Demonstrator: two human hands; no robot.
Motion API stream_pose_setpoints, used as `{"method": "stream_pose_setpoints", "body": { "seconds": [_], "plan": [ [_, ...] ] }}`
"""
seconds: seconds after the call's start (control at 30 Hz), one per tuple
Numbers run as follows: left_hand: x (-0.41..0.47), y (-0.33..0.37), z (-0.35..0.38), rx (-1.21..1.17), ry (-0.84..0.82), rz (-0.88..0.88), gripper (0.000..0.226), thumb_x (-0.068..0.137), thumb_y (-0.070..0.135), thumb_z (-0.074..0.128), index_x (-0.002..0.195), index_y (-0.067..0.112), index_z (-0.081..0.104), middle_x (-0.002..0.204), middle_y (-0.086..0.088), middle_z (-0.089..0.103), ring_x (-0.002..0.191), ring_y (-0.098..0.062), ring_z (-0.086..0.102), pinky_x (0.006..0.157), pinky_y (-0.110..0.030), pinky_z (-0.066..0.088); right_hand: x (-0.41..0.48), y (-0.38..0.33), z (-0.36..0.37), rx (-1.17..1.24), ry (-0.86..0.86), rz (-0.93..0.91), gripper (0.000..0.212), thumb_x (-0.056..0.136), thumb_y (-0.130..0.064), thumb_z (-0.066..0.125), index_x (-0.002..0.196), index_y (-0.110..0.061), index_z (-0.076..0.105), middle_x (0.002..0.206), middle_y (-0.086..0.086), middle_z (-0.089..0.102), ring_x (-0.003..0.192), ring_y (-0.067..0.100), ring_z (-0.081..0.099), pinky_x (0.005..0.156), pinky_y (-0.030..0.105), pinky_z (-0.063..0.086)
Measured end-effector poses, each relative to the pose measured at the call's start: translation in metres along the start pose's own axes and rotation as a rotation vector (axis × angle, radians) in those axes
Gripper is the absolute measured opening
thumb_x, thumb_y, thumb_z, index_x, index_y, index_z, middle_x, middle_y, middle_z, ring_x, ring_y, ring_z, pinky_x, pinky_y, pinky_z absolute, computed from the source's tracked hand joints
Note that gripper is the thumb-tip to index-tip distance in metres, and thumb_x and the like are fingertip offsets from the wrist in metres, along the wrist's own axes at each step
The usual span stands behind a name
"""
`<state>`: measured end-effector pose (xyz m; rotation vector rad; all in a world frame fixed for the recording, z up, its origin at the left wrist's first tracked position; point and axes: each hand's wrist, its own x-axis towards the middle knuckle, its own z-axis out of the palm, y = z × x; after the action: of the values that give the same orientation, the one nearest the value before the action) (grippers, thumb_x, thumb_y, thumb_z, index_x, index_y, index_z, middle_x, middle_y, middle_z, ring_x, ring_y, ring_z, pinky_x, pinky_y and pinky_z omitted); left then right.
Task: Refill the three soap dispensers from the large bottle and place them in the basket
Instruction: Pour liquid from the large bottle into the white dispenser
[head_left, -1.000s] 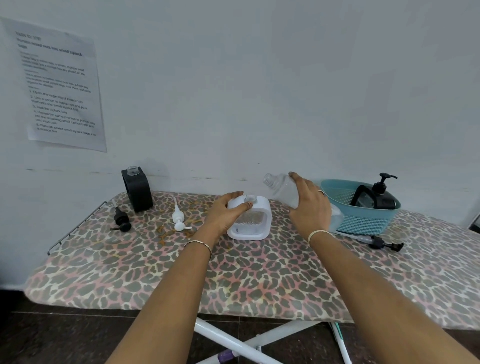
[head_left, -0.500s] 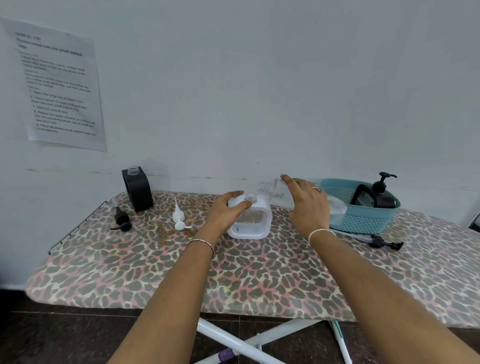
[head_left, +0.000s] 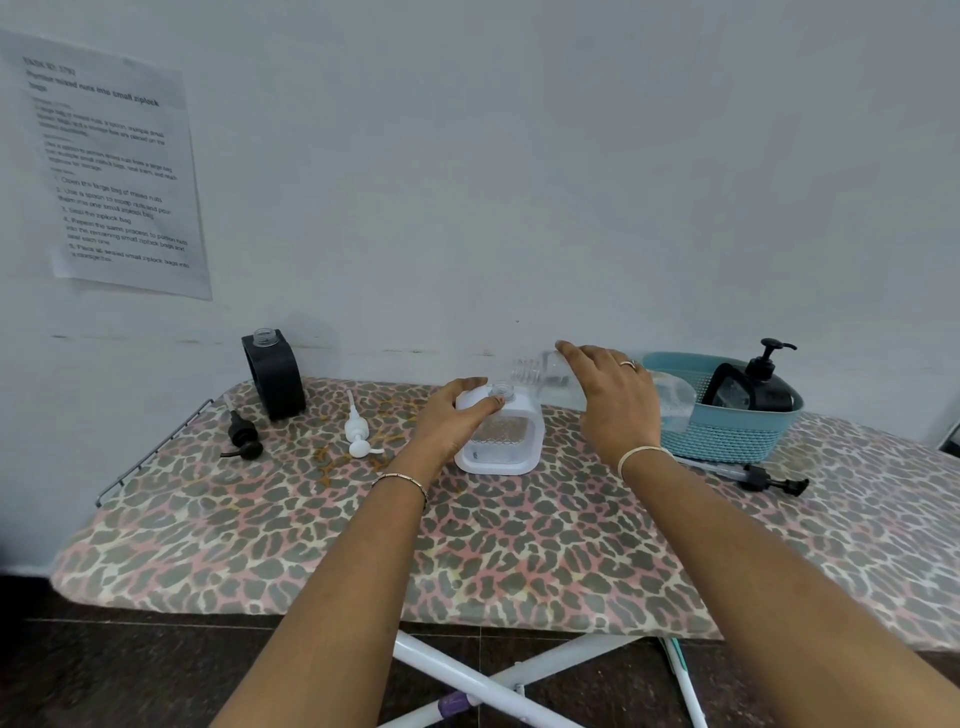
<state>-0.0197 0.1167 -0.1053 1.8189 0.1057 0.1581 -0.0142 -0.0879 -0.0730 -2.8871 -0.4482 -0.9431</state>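
Note:
A white square soap dispenser (head_left: 511, 441) stands uncapped at the middle of the leopard-print board (head_left: 467, 545). My left hand (head_left: 452, 421) grips its left shoulder. My right hand (head_left: 615, 405) holds the large clear bottle (head_left: 540, 376), tipped nearly flat with its open mouth just above the white dispenser's neck. A black dispenser (head_left: 275, 376) without its pump stands at the back left. Another black dispenser (head_left: 753, 387), with its pump on, sits in the teal basket (head_left: 727, 436) at the right.
A black pump head (head_left: 244, 439) and a white pump head (head_left: 358, 436) lie left of the white dispenser. A third pump (head_left: 753, 475) with its tube lies in front of the basket. A wire rack (head_left: 150, 457) ends the board on the left; the wall is close behind.
My right hand has brought the large bottle down and to the left, tipping it flatter, until its mouth is over the white dispenser's neck. My left hand has stayed on the dispenser.

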Motion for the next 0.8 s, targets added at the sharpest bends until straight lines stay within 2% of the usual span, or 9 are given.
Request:
{"method": "stream_pose_setpoints", "body": {
  "seconds": [0.5,0.7,0.8],
  "plan": [
    [0.0015,0.0003,0.0007,0.009,0.003,0.008,0.041,0.079,0.041,0.073,0.117,0.034,0.06,0.125,-0.001,0.059,0.107,-0.021,0.06,0.096,-0.043,0.05,0.0009,0.0,0.001,-0.045,0.034,-0.049,0.082,0.061,0.015,0.062,0.134,-0.018,0.049,0.116,0.007,0.063,0.103,0.03,0.059,0.085,0.041,0.048],
    [0.0001,-0.0001,0.0,0.003,-0.004,0.016,0.039,0.076,0.044,0.073,0.112,0.038,0.059,0.124,-0.001,0.059,0.107,-0.021,0.061,0.096,-0.043,0.051,0.0027,-0.0011,0.0012,-0.052,0.031,-0.059,0.081,0.063,0.015,0.062,0.135,-0.019,0.047,0.118,0.008,0.062,0.106,0.03,0.058,0.088,0.041,0.046],
    [-0.0003,0.0009,0.0003,0.003,0.0,0.017,0.041,0.077,0.043,0.073,0.115,0.035,0.06,0.124,0.0,0.059,0.108,-0.021,0.06,0.096,-0.043,0.05,0.0037,-0.0013,0.0009,-0.053,0.028,-0.065,0.081,0.064,0.015,0.061,0.136,-0.019,0.046,0.119,0.008,0.062,0.106,0.03,0.057,0.089,0.041,0.046]
  ]
}}
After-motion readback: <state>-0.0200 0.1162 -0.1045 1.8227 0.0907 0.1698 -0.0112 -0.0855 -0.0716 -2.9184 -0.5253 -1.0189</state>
